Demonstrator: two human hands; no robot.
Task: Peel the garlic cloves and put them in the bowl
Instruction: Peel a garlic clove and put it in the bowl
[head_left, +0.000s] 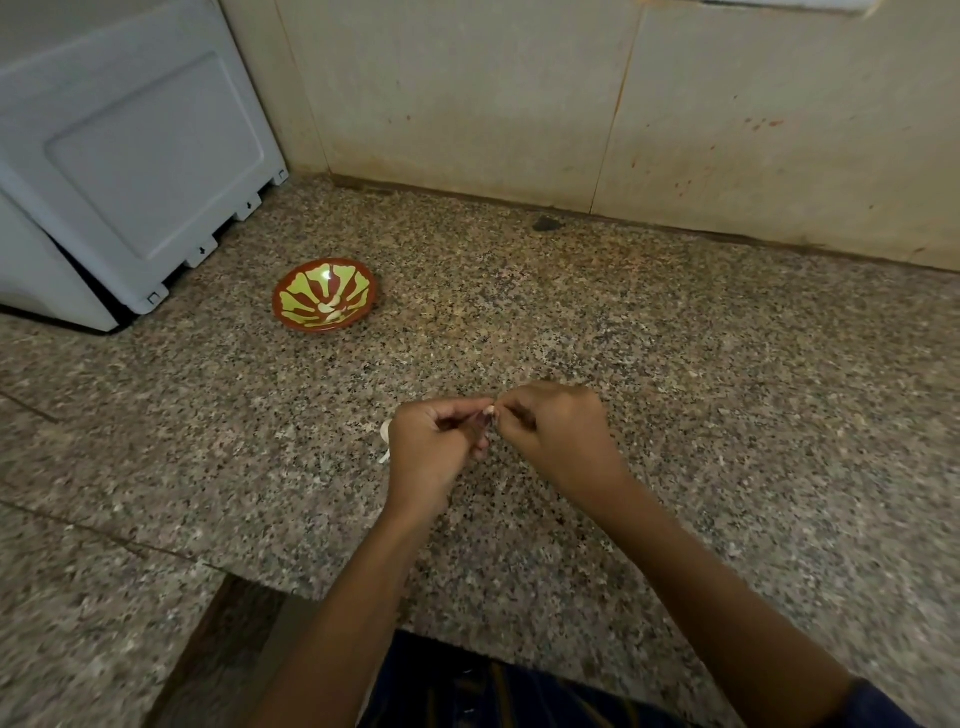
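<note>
Garlic clove (488, 414) is pinched right between the two hands, held up just over the speckled counter (675, 364), and only a tiny pale bit of it shows. Left hand (434, 439) has its fingers curled around it from the left, right hand (550, 423) is curled too, with thumb and fingertip nipping at the clove's end, looks like it's picking at the skin. Honestly the trick here, I'd say: keep the left grip steady, get a nail under the papery edge and pull along the clove, not across, so it comes off in one strip. The bowl (291, 291) sits well apart, up and to the left near the white appliance (130, 156), with a few pale peeled cloves (332, 307) in it. Some whitish scraps (385, 441) lie just beside the left hand, probably skins, hard to tell.
</note>
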